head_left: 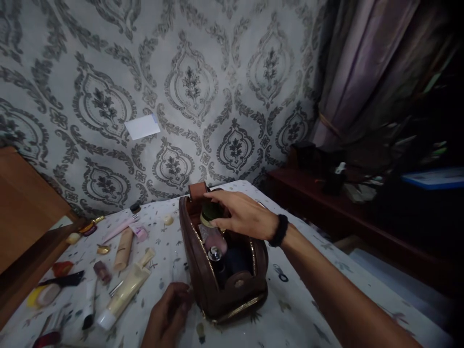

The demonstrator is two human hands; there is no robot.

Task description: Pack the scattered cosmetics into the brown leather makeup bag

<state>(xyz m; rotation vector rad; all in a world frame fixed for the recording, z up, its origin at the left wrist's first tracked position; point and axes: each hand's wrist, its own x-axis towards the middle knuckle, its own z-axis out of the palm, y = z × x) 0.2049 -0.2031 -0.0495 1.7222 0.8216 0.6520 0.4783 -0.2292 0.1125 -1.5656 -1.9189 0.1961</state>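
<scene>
A brown zip bag (pixel 197 285) stands unzipped on the patterned cloth, with several containers inside. My right hand (pixel 246 212) reaches over its right rim, fingers apart around the dark lid of a jar (pixel 210 215) at the far end; whether they touch the lid is unclear. Nearer in the bag is a small bottle with a shiny round cap (pixel 214 254). My left hand (pixel 170 309) rests beside the bag's near left side with curled fingers; what they hold, if anything, is hidden.
Tubes, including a cream one (pixel 125 295), a beige tube (pixel 123 249) and several small cosmetics lie left of the bag. A wooden board (pixel 29 208) borders the left. Hair ties (pixel 281 273) lie right of the bag. Behind is a patterned wall (pixel 192 87).
</scene>
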